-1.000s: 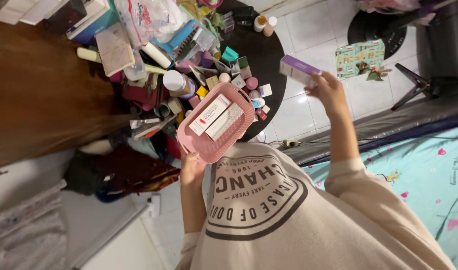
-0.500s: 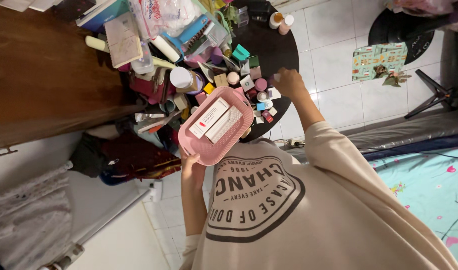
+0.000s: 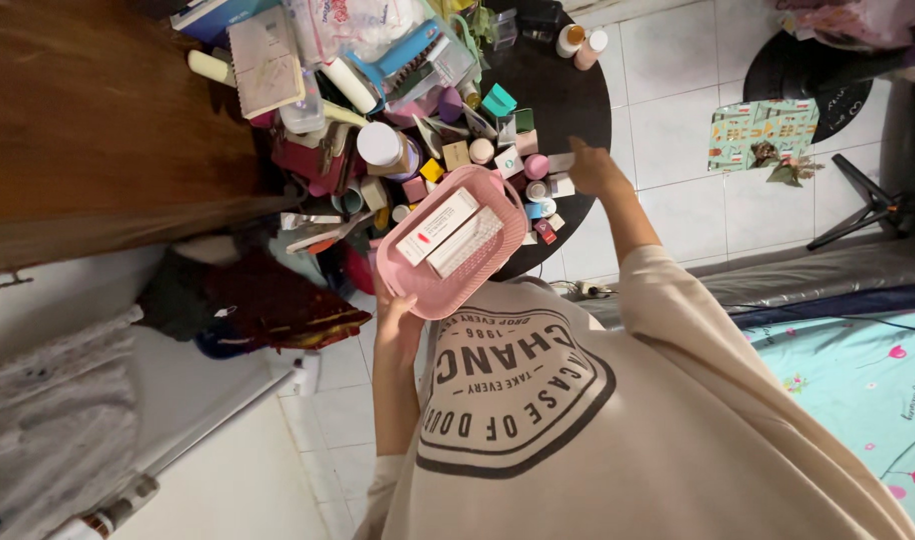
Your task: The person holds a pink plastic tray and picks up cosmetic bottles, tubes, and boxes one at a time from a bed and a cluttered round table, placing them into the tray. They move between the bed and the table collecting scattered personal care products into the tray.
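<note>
My left hand (image 3: 396, 312) grips the pink basket (image 3: 456, 240); my right hand (image 3: 590, 168), grip unclear, could topple crowded jars (image 3: 534, 166) beside it.

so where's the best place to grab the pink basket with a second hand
Probably the rim handle at the far end of the pink basket, reached from the table side. The left hand holds the near end from below, so the far end is free. The two long boxes lie flat inside, so a grip on the rim avoids them. The right hand is over the black table.

Pink plastic basket (image 3: 483, 275), glossy black table (image 3: 563, 85), dark wood desk (image 3: 98, 120)
</note>
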